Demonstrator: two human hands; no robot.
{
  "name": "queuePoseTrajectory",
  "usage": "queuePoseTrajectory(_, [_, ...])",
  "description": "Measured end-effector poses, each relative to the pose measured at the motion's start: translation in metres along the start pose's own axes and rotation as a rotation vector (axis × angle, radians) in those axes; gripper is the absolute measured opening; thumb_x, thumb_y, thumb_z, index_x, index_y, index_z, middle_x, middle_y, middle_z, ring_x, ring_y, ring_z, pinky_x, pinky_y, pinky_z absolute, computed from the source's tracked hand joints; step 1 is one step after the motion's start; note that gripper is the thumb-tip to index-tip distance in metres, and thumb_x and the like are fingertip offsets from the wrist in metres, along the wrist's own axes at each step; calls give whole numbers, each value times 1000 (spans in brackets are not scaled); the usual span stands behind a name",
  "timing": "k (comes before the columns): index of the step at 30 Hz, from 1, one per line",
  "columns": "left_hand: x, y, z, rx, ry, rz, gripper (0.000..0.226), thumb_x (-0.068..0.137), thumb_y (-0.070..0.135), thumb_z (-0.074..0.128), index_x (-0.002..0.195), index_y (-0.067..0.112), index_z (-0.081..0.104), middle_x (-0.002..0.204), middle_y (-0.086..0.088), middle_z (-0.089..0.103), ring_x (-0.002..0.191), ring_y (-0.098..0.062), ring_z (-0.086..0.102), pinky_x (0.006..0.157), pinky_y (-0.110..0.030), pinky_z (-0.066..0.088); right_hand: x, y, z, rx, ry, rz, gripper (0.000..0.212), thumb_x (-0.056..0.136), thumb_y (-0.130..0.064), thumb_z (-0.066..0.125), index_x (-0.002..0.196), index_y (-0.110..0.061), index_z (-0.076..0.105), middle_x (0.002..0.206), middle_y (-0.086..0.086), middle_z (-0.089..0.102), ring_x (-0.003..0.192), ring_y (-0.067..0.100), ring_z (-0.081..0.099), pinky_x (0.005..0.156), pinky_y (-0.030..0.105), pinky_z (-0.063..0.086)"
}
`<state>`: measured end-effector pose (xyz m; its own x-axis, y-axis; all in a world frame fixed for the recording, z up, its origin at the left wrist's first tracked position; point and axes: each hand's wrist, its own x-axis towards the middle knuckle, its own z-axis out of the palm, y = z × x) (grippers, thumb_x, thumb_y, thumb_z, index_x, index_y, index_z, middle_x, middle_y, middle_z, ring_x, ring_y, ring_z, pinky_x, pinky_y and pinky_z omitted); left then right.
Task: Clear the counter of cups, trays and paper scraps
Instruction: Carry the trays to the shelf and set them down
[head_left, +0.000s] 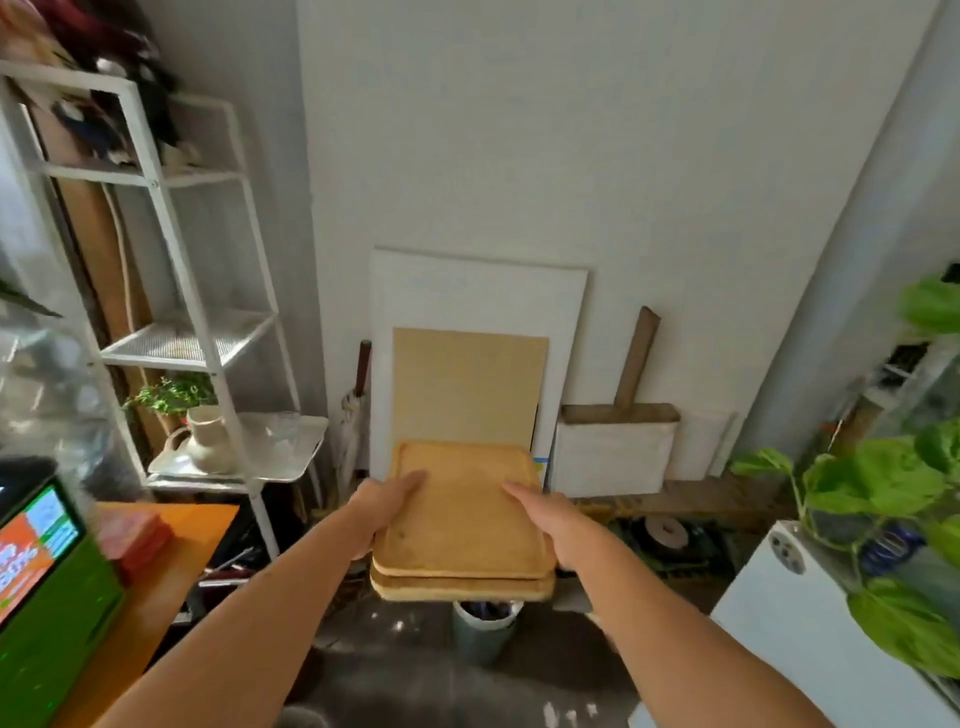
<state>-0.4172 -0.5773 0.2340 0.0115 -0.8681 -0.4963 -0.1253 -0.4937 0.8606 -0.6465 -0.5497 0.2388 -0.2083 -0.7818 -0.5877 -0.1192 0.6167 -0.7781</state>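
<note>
Two stacked wooden trays (462, 519) are held level in the air in front of me, above the floor. My left hand (384, 506) grips the stack's left edge, thumb lying on the top tray. On the right edge sits my right hand (558, 525), thumb on top and fingers hidden underneath. Both trays look bare on top.
A small bin (484, 631) stands on the floor just below the trays. White boards (478, 296) lean on the wall ahead. A white metal shelf (171, 291) with a vase is at left, an orange counter (176, 566) with a green screen lower left, and plants and a white box at right.
</note>
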Motion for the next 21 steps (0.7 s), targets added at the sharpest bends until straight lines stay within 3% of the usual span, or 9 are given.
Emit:
queuePoseTrajectory(4, [57,36,-7,-7,8,0,82,84,54,71,144,5,42,126,-14,60,102,-32,61,80,-40,50,54,-48,8,-11,-7,-4,86,77,-63,74,142,-14,46,128,13,61,111,33,60,105,50,46])
queuePoseTrajectory(7, [99,51,-16,-5,17,-12,85,83,53,72,145,4,41,129,-15,59,108,-34,61,83,-42,51,90,-71,21,-19,-23,12,86,77,-64,73,141,-13,46,116,10,62,101,30,59,98,46,48])
queuePoseTrajectory(8, [113,56,-19,-6,18,-22,85,82,54,72,144,5,41,124,-13,60,103,-33,63,80,-41,51,104,-78,26,-19,-31,18,84,78,-64,72,141,-14,46,113,9,61,100,30,59,97,46,48])
queuePoseTrajectory(11, [156,72,-29,-14,26,-60,82,82,55,72,141,6,43,102,-8,60,80,-24,61,66,-38,50,147,-102,41,-44,-67,40,78,78,-64,72,132,-14,49,119,12,62,109,35,60,104,53,46])
queuePoseTrajectory(15, [223,99,-40,-45,68,-68,76,82,53,73,137,7,49,105,-10,65,83,-26,64,64,-37,51,215,-149,56,-77,-99,-2,80,80,-61,73,136,-8,52,121,14,66,105,33,64,101,48,51])
queuePoseTrajectory(18, [277,130,-46,-55,119,-61,76,82,54,72,137,6,50,116,-13,65,94,-31,65,79,-42,56,271,-197,66,-100,-143,-13,81,83,-60,70,143,-9,48,124,11,64,102,29,63,95,42,52])
queuePoseTrajectory(21, [324,164,-55,-112,212,-33,76,83,52,72,135,1,50,122,-17,65,107,-37,65,97,-51,53,328,-257,80,-192,-164,-42,83,80,-64,69,141,-11,50,130,11,62,112,32,62,101,45,50])
